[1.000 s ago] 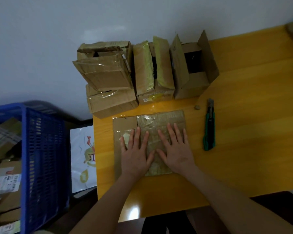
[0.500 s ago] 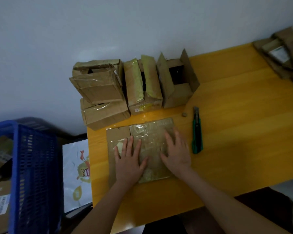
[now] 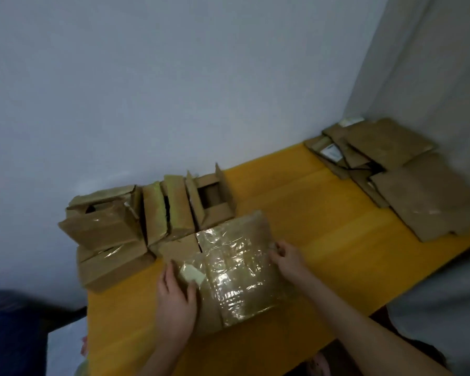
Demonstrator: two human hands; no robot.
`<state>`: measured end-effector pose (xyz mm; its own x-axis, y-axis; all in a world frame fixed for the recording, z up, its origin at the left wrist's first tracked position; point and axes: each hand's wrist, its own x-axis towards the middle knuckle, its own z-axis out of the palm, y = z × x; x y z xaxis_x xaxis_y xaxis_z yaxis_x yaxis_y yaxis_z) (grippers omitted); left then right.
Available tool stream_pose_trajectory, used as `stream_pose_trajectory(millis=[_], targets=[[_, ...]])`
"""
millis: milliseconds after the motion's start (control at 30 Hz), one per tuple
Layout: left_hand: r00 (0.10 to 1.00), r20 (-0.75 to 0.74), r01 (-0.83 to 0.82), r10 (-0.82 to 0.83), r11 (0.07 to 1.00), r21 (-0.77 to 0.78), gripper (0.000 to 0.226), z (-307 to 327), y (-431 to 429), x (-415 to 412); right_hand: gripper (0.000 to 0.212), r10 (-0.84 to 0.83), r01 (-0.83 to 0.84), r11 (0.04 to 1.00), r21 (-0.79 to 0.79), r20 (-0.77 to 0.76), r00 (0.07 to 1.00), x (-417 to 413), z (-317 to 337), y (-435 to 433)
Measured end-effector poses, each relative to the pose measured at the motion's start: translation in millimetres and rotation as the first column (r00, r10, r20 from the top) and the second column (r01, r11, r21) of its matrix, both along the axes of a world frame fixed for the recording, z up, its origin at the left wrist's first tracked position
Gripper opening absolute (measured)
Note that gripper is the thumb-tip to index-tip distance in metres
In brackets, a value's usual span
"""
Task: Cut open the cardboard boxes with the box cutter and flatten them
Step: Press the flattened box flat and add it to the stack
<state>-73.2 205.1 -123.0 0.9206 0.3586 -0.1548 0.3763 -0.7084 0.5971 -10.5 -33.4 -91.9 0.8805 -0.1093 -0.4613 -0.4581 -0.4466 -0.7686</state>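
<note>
Flattened cardboard box (image 3: 236, 270), glossy with tape, at the near middle of the yellow table (image 3: 323, 213) and just in front of the unflattened boxes (image 3: 106, 229). Left hand (image 3: 175, 297) grips its left edge, thumb on top; right hand (image 3: 285, 256) pinches its right edge. Stack of flattened boxes (image 3: 418, 194) lies in the table's far right corner.

The table (image 3: 323, 213) is bright orange-yellow with faint bands of grain, and the wall (image 3: 174, 77) behind it is pale bluish grey. The flat box (image 3: 236, 267) is dull brown under glossy clear tape and bears a cream label (image 3: 192, 275). The standing boxes (image 3: 106, 232) and the pile of cardboard (image 3: 423, 202) are the same brown, two boxes carry yellow-green tape (image 3: 154, 213), and the crate (image 3: 8, 321) is dark blue.
</note>
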Motion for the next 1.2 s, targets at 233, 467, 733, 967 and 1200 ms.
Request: stream_pose_trajectory(millis=[233, 467, 733, 967, 1200], targets=[[0.999, -0.004, -0.042, 0.045, 0.909, -0.414, 0.035, 22, -143, 81, 0.040, -0.136, 0.146, 0.985, -0.089, 0.112, 0.984, 63, 27, -165], [0.970, -0.225, -0.229, 0.094, 0.658, -0.717, 0.021, 36, -291, 153, 0.028, -0.128, 0.167, 0.954, -0.250, 0.165, 0.978, 135, 39, -317], [0.978, -0.210, -0.169, -0.003, 0.580, -0.797, 0.028, 50, -427, 245, 0.034, -0.207, 0.299, 0.809, -0.506, 0.231, 0.951, 206, 61, -447], [0.922, -0.223, -0.341, 0.316, 0.395, -0.853, 0.036, 41, -440, 261, 0.070, -0.184, 0.268, 0.777, -0.570, 0.202, 0.962, 208, 45, -457], [0.871, -0.195, -0.406, 0.450, 0.439, -0.802, 0.039, 35, -399, 278, 0.078, -0.622, 0.620, 0.783, -0.050, -0.060, 0.781, 227, 13, -447]])
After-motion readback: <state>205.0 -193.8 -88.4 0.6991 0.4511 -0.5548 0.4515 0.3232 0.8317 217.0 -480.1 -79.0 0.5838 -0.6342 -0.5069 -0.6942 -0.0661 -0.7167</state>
